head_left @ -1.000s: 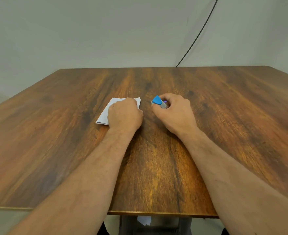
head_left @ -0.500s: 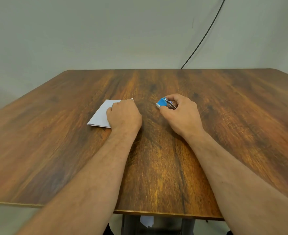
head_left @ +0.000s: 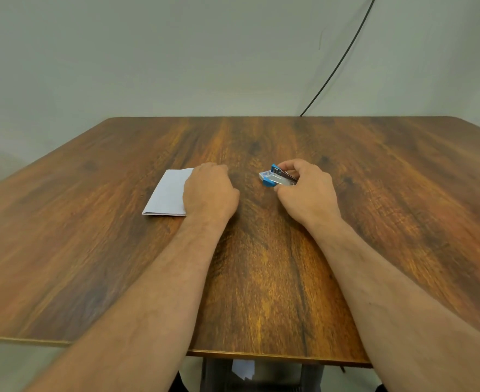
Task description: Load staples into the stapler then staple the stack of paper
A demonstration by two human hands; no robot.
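A small blue and silver stapler (head_left: 275, 178) lies on the wooden table (head_left: 261, 278), its blue tip pointing left. My right hand (head_left: 306, 190) grips its rear end between thumb and curled fingers. A folded stack of white paper (head_left: 168, 196) lies flat to the left. My left hand (head_left: 209, 190) rests knuckles-up on the paper's right part, fingers curled under and hidden, so I cannot see whether they pinch the sheets.
A black cable (head_left: 338, 60) runs down the pale wall to the table's far edge. The table's front edge (head_left: 261, 353) is near my body, with a scrap of white paper (head_left: 243, 369) below it.
The stapler has turned in my right hand and now lies lower with its metal side showing. The paper and my left hand have slid a little to the left.
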